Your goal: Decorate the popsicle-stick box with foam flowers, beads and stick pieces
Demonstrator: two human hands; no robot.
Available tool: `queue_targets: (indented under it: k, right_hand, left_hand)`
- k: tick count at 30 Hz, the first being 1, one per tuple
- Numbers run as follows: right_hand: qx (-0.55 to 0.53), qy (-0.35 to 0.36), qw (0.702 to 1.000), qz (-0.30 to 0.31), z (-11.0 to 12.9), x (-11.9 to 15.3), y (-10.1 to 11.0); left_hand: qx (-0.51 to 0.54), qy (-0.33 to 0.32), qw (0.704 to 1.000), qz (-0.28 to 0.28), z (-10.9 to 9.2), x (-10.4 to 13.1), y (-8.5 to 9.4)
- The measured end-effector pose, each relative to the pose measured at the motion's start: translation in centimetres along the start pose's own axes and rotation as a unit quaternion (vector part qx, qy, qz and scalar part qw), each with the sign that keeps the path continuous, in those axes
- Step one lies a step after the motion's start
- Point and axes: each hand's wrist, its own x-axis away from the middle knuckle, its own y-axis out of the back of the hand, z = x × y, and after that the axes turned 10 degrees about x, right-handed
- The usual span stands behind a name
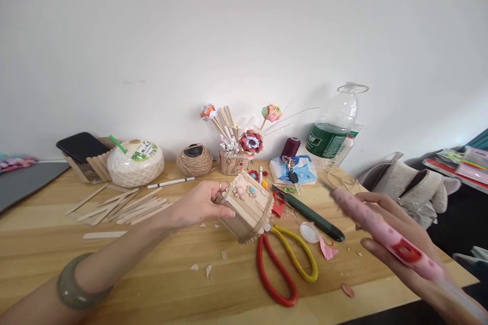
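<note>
My left hand grips the back left side of a small box made of wooden craft sticks, holding it tilted. Scalloped trim and twine run along the box's edges, and small flowers with pink and blue centres decorate one face. In my right hand is a pink hot glue pen, held to the right of the box and apart from it. Its tip points up and left and is blurred. Scissors with one red and one yellow handle lie just beyond the box's right side, their blades mostly hidden.
Loose craft sticks lie at the left, near a wrapped coconut. Behind are a twine ball, a stick pot with paper flowers and a large bottle. A green utility knife and scraps lie at the right.
</note>
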Motion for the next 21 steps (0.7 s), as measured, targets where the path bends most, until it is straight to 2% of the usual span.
queue_targets:
  k: [3,6,9,14,21]
  right_hand:
    - [-0.122,0.084,0.983,0.105,1.2,-0.5,0.6]
    - [-0.197,0.105,0.959,0.172,1.9,-1.1,0.5]
    - [-0.227,0.101,0.954,0.165,2.4,-1.5,-0.1]
    - [-0.236,0.130,0.944,0.191,2.8,-1.3,-1.0]
    - [-0.236,0.124,0.954,0.139,2.1,-0.8,-2.5]
  left_hand:
    - [0.004,-0.005,1.000,0.006,0.0,-0.6,-0.5]
    - [0.003,-0.009,1.000,0.011,0.0,-1.2,-1.3]
    - [0.002,-0.008,1.000,0.013,0.0,-1.9,-2.0]
    - [0.009,-0.001,1.000,0.013,0.1,-3.3,-2.6]
    - [0.021,0.012,0.999,0.020,0.1,-4.5,-3.4]
